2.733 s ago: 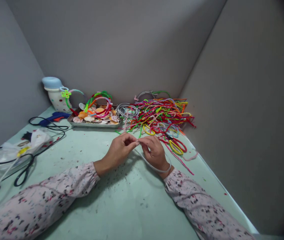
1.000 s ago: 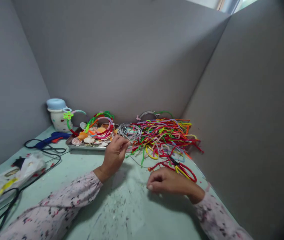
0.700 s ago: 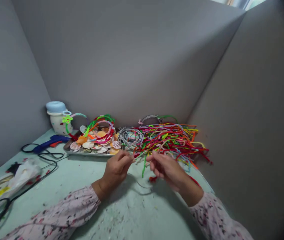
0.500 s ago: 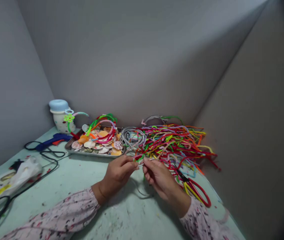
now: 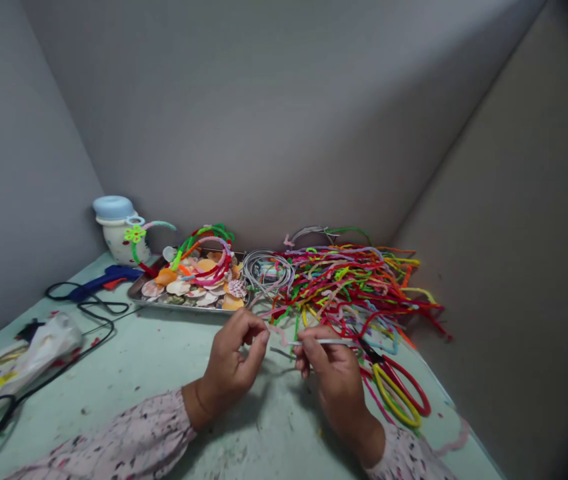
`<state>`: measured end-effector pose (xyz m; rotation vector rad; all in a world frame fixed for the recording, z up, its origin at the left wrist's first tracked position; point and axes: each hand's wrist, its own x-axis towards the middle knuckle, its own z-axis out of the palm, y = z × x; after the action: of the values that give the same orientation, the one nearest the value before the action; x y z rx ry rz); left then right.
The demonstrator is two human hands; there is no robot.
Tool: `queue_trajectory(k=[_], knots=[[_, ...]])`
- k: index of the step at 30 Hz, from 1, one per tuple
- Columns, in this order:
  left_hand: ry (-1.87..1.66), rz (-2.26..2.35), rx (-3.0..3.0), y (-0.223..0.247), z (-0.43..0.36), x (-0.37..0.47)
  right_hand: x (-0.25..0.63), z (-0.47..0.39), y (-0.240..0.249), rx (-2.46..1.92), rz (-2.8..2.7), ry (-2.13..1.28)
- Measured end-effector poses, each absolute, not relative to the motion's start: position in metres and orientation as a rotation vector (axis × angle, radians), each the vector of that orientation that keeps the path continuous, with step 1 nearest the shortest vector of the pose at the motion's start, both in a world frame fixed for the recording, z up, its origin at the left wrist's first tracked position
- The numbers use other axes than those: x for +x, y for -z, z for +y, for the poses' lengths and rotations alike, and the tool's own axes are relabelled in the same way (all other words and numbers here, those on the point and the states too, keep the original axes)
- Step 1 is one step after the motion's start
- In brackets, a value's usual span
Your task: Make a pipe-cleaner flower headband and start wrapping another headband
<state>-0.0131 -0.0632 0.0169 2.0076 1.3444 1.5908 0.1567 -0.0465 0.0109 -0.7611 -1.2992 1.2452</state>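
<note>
My right hand (image 5: pixel 331 373) pinches a pale grey wire (image 5: pixel 334 341) between thumb and fingers, its near end pointing left. A darker grey length (image 5: pixel 281 353) shows below those fingertips; whether it is the same wire is unclear. My left hand (image 5: pixel 238 357) is apart from the right, its thumb and forefinger curled close together. A short pink pipe cleaner (image 5: pixel 279 333) shows at or just behind the left fingertips; I cannot tell whether they grip it. Behind my right hand spreads a heap of coloured pipe cleaners (image 5: pixel 349 280), with a grey wire coil (image 5: pixel 267 273) at its left.
A metal tray (image 5: pixel 184 307) bears shells (image 5: pixel 179 288) and pipe-cleaner rings (image 5: pixel 214 257). Scissors (image 5: pixel 397 393) with red and yellow handles lie right. At left are a lidded cup (image 5: pixel 117 230), a blue glue gun (image 5: pixel 99 283), a black cord (image 5: pixel 54 363) and a plastic bag (image 5: pixel 57 340).
My hands were together at the wire; they have drawn apart. The right hand has moved right and down with the wire, and the left fingers have left it.
</note>
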Motion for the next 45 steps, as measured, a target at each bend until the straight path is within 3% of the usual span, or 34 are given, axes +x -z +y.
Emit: queue_trajectory(k=[6, 11, 28, 45], knots=[[-1.428, 1.226, 1.750, -0.025, -0.083, 0.007, 0.170, -0.070, -0.002, -0.632, -1.608, -0.746], [-1.254, 1.133, 1.491, -0.024, -0.101, 0.024, 0.184, -0.088, 0.009, -0.689, -1.637, -0.667], [-1.306, 1.196, 1.585, -0.007, -0.096, 0.023, 0.187, -0.084, 0.014, -0.766, -0.927, -1.544], [-1.275, 1.245, 1.455, -0.002, -0.090, 0.021, 0.187, -0.079, 0.015, -0.811, -0.956, -1.686]])
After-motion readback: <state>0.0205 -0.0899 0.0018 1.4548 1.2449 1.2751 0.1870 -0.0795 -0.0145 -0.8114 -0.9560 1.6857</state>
